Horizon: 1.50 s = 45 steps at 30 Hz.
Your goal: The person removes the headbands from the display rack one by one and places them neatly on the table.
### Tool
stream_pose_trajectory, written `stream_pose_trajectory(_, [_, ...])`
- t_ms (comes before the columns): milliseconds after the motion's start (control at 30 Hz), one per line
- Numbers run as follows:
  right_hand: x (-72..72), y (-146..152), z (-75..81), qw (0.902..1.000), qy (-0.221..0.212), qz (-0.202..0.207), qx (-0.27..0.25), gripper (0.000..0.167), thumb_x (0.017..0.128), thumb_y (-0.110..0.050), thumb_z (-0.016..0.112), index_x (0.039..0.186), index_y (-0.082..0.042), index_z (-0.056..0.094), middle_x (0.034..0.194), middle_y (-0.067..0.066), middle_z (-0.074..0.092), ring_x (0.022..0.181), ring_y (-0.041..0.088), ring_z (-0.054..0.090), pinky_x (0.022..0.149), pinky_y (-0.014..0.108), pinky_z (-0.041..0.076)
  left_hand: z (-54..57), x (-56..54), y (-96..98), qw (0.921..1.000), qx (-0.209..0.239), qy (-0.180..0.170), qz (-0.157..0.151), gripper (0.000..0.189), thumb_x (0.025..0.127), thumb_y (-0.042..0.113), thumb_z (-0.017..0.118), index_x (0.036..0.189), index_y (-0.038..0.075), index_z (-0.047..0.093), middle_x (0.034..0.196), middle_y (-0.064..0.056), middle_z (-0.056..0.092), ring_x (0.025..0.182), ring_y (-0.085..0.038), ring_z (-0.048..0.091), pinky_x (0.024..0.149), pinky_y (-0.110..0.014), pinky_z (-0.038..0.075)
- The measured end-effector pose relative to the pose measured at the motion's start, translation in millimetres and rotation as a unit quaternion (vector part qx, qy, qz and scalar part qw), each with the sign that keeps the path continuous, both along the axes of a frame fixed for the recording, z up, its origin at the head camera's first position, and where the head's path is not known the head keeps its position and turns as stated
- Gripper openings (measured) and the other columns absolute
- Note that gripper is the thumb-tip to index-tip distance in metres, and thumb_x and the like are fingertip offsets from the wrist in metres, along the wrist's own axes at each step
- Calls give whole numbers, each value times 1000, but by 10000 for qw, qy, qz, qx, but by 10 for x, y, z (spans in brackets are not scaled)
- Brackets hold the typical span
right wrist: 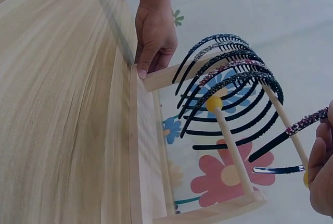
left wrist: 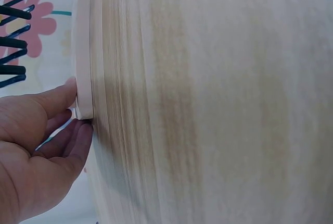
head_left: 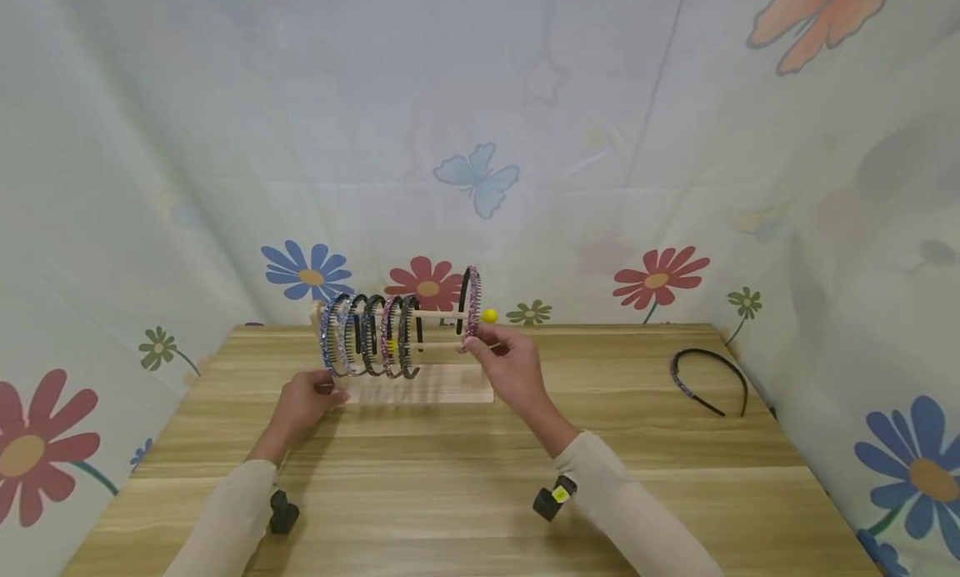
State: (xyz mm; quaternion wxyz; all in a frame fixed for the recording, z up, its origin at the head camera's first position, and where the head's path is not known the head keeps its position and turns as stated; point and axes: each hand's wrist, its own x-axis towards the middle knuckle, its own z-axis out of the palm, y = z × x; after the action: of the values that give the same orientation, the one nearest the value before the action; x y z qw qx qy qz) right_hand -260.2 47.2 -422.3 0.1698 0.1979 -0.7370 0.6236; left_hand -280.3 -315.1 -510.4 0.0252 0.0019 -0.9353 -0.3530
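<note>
A wooden headband rack (head_left: pixel 450 385) with yellow-tipped rods (right wrist: pixel 234 151) stands at the table's back. Several glittery toothed headbands (right wrist: pixel 229 73) hang together on its left part, in blue, silver, black and pink. My left hand (head_left: pixel 300 406) grips the left end of the rack's base; in the left wrist view the thumb lies along one face of the board (left wrist: pixel 83 67), fingers at its end. At the rods' right end, my right hand (head_left: pixel 513 368) pinches a pink glittery headband (head_left: pixel 474 298) by its lower part. This headband stands apart from the others and overlaps the rod tips.
Another dark headband (head_left: pixel 677 375) with a glittery stretch lies on the wooden table (head_left: pixel 420 494) at the right. Behind the table hangs a pale cloth (head_left: pixel 570 227) printed with flowers and butterflies. A black wrist device (head_left: pixel 555 498) sits by each sleeve.
</note>
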Motion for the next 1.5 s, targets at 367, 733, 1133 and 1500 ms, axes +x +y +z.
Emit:
stream_pose_trajectory(367, [36, 114, 145, 9999, -104, -71, -3, 19, 93, -20, 76, 104, -4, 78, 93, 8, 76, 79, 16, 66, 63, 24, 52, 6, 8, 1, 10000, -3, -18, -12, 27, 93, 18, 76, 108, -5, 72, 119, -28, 70, 109, -43, 67, 93, -54, 55])
stream_pose_trajectory(733, [23, 235, 289, 9998, 151, -134, 66, 19, 94, -20, 76, 104, -4, 78, 91, 8, 75, 79, 14, 66, 66, 23, 53, -5, 8, -7, 9999, -17, 91, -47, 28, 93, 17, 76, 108, -5, 71, 115, -28, 71, 106, -43, 69, 91, -54, 56])
stream_pose_trajectory(1133, [-11, 438, 339, 9979, 152, -506, 378, 28, 93, -24, 78, 110, -2, 77, 94, 12, 75, 79, 20, 67, 67, 21, 53, 12, 7, -4, 9999, 14, 129, -100, 33, 94, 18, 76, 115, -8, 70, 117, -29, 70, 108, -44, 68, 91, -54, 56])
stream_pose_trajectory(1500, [-83, 641, 234, 9968, 97, -685, 406, 27, 92, -27, 79, 107, -5, 78, 92, 9, 75, 79, 16, 67, 65, 21, 54, 5, -2, -2, 9999, 3, 123, -89, 33, 93, 17, 76, 113, -8, 70, 117, -29, 70, 107, -45, 68, 90, -53, 57])
